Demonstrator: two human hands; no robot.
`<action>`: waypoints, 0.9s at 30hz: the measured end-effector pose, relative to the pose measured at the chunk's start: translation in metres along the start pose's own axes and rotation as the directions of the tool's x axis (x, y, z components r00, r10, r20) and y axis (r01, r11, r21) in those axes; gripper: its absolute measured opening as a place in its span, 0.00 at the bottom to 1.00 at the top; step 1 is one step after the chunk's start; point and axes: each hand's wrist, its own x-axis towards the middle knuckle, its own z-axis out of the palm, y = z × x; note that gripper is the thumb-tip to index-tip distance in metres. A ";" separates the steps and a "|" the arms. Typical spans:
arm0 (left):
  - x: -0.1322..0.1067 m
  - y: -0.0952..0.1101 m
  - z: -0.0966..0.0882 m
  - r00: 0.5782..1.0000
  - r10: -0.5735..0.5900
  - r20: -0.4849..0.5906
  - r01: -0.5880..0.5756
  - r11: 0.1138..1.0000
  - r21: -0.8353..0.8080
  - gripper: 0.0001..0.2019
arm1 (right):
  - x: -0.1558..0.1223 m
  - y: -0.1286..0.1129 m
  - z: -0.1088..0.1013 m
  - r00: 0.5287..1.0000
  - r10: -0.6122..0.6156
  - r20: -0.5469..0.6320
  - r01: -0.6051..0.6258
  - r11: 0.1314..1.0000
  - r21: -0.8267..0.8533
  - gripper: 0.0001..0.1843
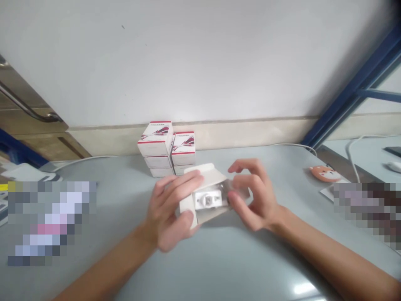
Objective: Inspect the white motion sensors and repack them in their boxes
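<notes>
My left hand [169,209] grips the left side of an opened white cardboard box [188,205], its fingers across the top and its thumb below. Inside the box a clear plastic tray [224,188] holds a white plug-shaped device [208,200], perhaps a charger. My right hand [253,196] curls around the tray's right end, with its thumb and fingertips at the plastic. Behind my hands stands a stack of white boxes with red markings [156,139], and part of it is hidden by the opened box.
Everything rests above a pale grey table [219,267] with a white cable [291,145] along its back. An orange fox-faced pad [326,173] lies at the right. Pixelated patches hide items at both sides. A wall rises behind, with a blue frame [354,88] to the right.
</notes>
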 end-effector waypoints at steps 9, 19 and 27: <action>0.026 0.004 0.002 0.997 -0.019 -0.073 0.022 0.999 0.038 0.26 | 0.000 0.000 0.002 0.976 0.120 0.184 -0.105 0.991 -0.086 0.20; 0.029 0.009 -0.001 0.998 0.066 0.009 -0.066 0.989 0.130 0.23 | -0.004 -0.019 0.007 0.884 0.350 0.310 -0.382 0.923 0.047 0.19; 0.032 0.009 -0.004 0.995 0.092 0.043 -0.097 0.985 0.145 0.18 | 0.005 -0.022 0.005 0.984 0.134 0.114 -0.123 0.988 -0.097 0.11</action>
